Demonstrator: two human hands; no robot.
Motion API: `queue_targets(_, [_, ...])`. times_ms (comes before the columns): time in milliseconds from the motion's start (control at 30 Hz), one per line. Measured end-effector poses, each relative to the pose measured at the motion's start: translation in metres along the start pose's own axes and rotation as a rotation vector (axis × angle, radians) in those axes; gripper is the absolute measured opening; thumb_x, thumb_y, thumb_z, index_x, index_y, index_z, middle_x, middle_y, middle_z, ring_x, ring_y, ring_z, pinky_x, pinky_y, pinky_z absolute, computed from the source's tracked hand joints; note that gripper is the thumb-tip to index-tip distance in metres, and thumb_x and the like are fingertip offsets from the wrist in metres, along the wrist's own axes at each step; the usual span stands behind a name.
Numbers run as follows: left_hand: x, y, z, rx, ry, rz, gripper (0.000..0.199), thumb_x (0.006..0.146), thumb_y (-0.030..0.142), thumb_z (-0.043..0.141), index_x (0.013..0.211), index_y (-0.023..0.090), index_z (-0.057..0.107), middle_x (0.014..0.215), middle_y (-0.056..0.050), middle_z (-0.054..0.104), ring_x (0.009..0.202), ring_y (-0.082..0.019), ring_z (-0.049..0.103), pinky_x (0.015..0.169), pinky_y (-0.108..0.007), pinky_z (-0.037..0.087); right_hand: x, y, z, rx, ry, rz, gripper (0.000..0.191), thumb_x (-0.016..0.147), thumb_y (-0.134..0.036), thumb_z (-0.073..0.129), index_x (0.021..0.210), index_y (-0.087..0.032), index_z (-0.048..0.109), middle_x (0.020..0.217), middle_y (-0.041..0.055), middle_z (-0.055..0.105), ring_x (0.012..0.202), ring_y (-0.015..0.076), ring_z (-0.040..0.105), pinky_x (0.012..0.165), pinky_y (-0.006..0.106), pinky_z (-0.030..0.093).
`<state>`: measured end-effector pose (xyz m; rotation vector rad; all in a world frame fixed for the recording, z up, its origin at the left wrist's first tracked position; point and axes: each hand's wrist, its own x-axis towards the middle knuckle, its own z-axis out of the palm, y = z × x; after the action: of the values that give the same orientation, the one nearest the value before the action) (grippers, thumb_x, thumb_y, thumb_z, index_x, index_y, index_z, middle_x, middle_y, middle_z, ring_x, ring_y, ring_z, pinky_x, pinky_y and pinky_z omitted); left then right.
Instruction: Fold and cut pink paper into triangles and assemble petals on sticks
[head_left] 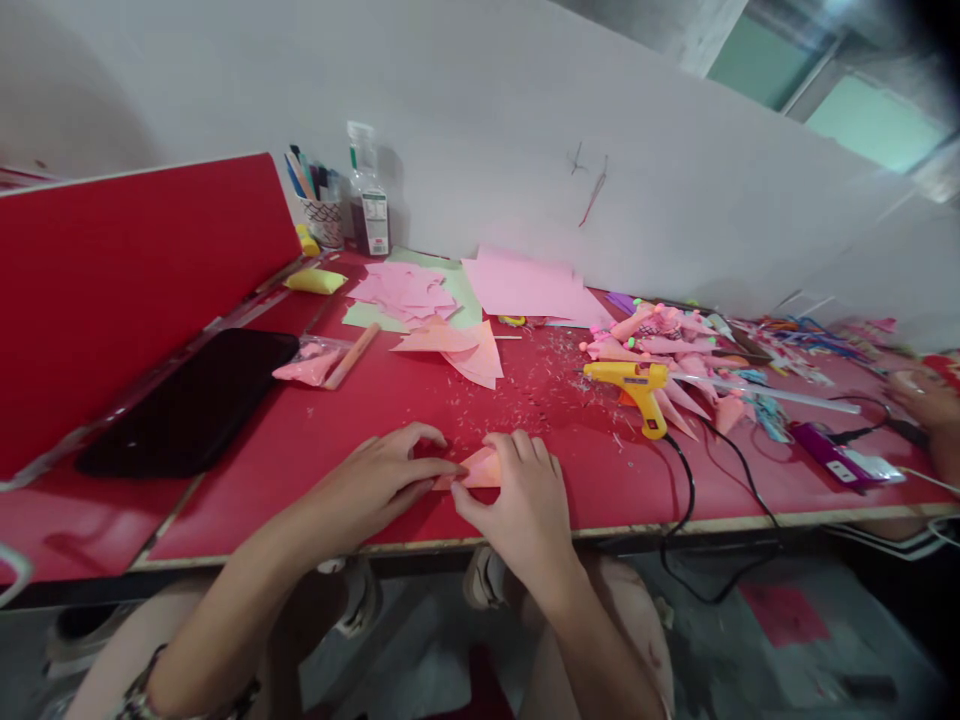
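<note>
A small folded or rolled piece of pink-orange paper (481, 468) lies near the front edge of the red table, between my hands. My left hand (397, 470) pinches its left end, thumb and index finger pressed together there. From the right, my right hand (525, 500) grips the same piece, its thumb against the near edge and its fingers curled over the far side. Parts of the paper are hidden under my fingers. Beyond my hands rest cut sheets of pink-orange paper (476, 352).
To the right are a yellow glue gun (637, 385) with its black cord and a heap of pink paper cones (667, 335). A purple power strip (829, 455) sits near another person's hand (919, 395). A black phone (199, 400), bottle (371, 205) and pen cup (322, 220) stand or lie left.
</note>
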<state>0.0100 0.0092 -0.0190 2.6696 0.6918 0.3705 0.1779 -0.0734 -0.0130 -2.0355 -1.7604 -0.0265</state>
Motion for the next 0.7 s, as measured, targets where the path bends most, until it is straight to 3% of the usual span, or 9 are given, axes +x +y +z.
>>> queue_targets(133, [0.000,0.000,0.000,-0.006,-0.007,0.006,0.032,0.090,0.025,0.034,0.112,0.037,0.054,0.113,-0.003,0.047,0.098,-0.016,0.048,0.080,-0.029,0.040,0.000,0.010,-0.005,0.031,-0.025,0.029,0.025,0.069,-0.029,0.057,0.092,-0.020,0.053,0.088,0.0053,0.055,0.088,0.0236,0.048,0.074,0.034,0.037])
queue_targets(400, [0.000,0.002,-0.004,-0.024,-0.031,-0.012,0.033,0.090,0.025,0.034,0.113,0.039,0.053,0.114,-0.002,0.046,0.100,-0.016,0.048,0.082,-0.030,0.040,-0.004,0.024,-0.011,0.049,-0.020,-0.032,0.020,0.071,-0.016,0.049,0.091,-0.019,0.051,0.086,0.0053,0.054,0.084,0.0216,0.047,0.073,0.034,0.039])
queue_targets(700, [0.000,0.003,-0.005,-0.019,-0.037,0.000,0.034,0.089,0.021,0.033,0.116,0.033,0.050,0.116,-0.004,0.046,0.103,-0.016,0.046,0.085,-0.030,0.039,-0.006,0.032,-0.008,0.103,-0.011,-0.069,0.033,0.072,-0.003,0.034,0.099,-0.016,0.048,0.090,0.0090,0.054,0.086,0.0228,0.047,0.075,0.037,0.041])
